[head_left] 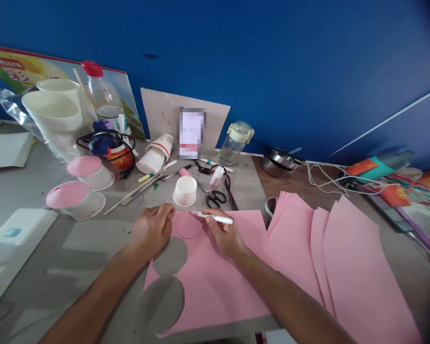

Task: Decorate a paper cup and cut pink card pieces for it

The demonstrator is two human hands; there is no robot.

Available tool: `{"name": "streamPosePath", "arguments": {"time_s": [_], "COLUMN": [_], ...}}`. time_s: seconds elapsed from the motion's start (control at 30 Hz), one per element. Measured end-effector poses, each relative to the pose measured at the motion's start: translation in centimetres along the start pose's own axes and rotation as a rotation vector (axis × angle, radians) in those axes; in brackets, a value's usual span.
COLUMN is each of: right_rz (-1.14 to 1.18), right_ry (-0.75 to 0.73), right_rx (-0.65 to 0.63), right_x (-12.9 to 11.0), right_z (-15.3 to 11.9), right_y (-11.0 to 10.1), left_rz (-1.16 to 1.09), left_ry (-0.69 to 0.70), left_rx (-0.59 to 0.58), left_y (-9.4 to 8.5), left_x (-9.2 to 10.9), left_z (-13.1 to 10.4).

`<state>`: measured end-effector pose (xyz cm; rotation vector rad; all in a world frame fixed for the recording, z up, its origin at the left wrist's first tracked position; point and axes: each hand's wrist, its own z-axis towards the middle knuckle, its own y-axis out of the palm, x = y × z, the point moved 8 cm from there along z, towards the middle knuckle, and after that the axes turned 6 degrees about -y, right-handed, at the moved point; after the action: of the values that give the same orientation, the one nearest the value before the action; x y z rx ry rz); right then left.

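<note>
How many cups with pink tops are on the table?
2. The nearer cup is on the left of the table; the farther cup is just behind it, slightly right. Others could be hidden behind the clutter.

Pink sheet (220, 286) lying flat on grey tabletop (129, 308), two round gaps (170, 258) opening its left side; white marker (220, 219) slanting, tip meeting drawn circle (188, 238).

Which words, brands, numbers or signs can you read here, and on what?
"彩" on the colourful board at left; red label above it too blurred.
Phone screen: pixelated, unreadable.
Bottle label: too small.
Red packets at right: gold marks blurred.
Pen: nothing readable.
</note>
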<state>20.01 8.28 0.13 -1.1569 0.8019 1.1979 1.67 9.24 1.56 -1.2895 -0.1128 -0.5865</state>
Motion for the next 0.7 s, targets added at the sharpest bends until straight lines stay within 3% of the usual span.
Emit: {"name": "streamPosePath", "arguments": {"time_s": [0.7], "right_rz": [0.043], "right_ry": [0.063], "right_rx": [0.091], "right_x": [0.8], "right_z": [-0.6], "right_y": [-1.8], "left_rz": [-0.023], "left_ry": [-0.002], "left_rx": [-0.009], "left_y": [0.0], "left_x": [-0.1], "left_z": [0.1]}}
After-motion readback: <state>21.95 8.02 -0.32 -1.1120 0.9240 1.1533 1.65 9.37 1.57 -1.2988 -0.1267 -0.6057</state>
